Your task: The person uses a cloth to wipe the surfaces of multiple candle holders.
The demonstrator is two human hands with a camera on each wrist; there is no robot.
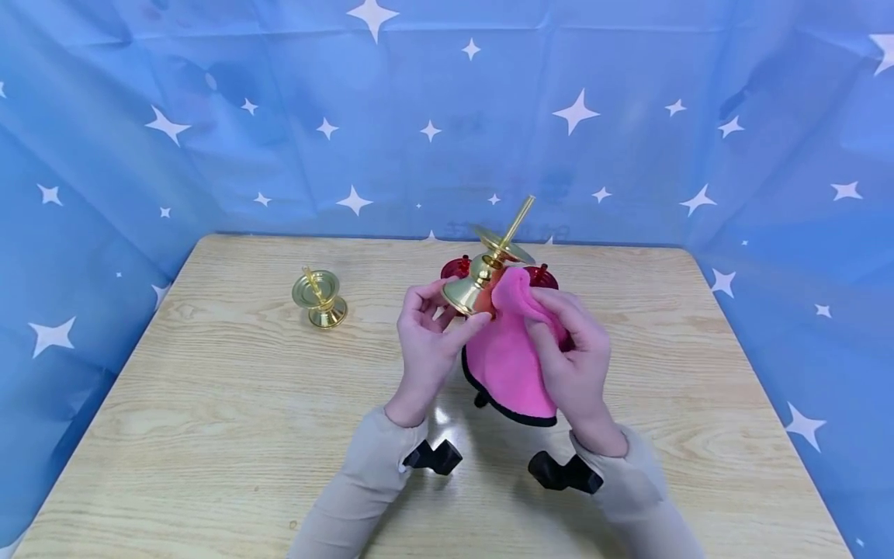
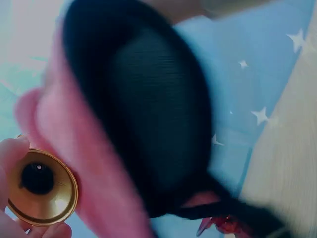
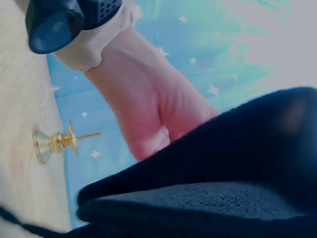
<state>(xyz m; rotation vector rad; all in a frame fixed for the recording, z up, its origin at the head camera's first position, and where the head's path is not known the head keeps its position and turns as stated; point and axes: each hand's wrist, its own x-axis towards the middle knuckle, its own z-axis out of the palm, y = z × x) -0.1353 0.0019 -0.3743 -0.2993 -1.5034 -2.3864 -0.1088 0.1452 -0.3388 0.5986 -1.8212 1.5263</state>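
My left hand (image 1: pixel 433 341) grips a shiny gold candlestick (image 1: pixel 462 293) by its round foot, raised above the table and tilted so its thin stem points up and right. The underside of the foot, with a dark hole in it, faces the left wrist view. My right hand (image 1: pixel 580 353) pinches a pink fabric mitt (image 1: pixel 506 361) with black edging and a black loop. The mitt's folded upper end lies against the candlestick's side. Its dark opening shows in the left wrist view. In the right wrist view the mitt's black edge (image 3: pixel 198 158) hides most of the work.
A second gold candlestick (image 1: pixel 327 310) stands upright on the wooden table (image 1: pixel 209 404), left of my hands. Two shiny red holders (image 1: pixel 455 268) stand behind the hands, partly hidden. Blue star-printed cloth (image 1: pixel 433 155) walls off the back and sides.
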